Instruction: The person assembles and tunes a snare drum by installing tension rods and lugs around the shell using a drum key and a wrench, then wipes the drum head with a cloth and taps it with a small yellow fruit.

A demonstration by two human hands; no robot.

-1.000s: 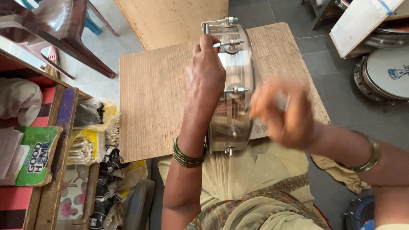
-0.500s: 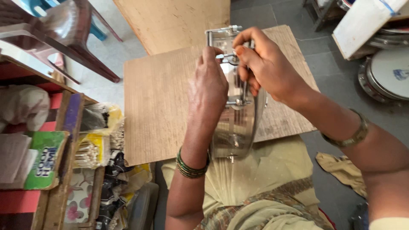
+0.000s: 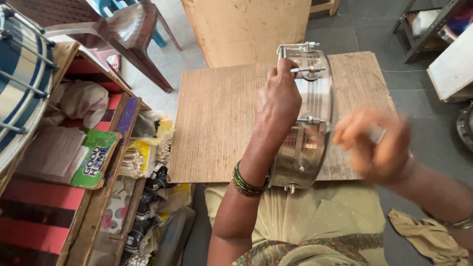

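Grey tile floor, wooden board laid flat as the bench, near edge at the lap. Metal drum shell stood on edge over the board's right half, lower rim overhanging the near edge. Left hand clamped over the shell's top rim, grip closed on it, green bangles at the wrist. Right hand just right of the shell, motion-blurred; small pale item between the fingers, grip state cannot tell. Board's left half bare, far right corner free. Cluttered wooden shelf tight against the left edge, brown plastic chair beyond, second board behind. Tan cloth on floor, lower right.
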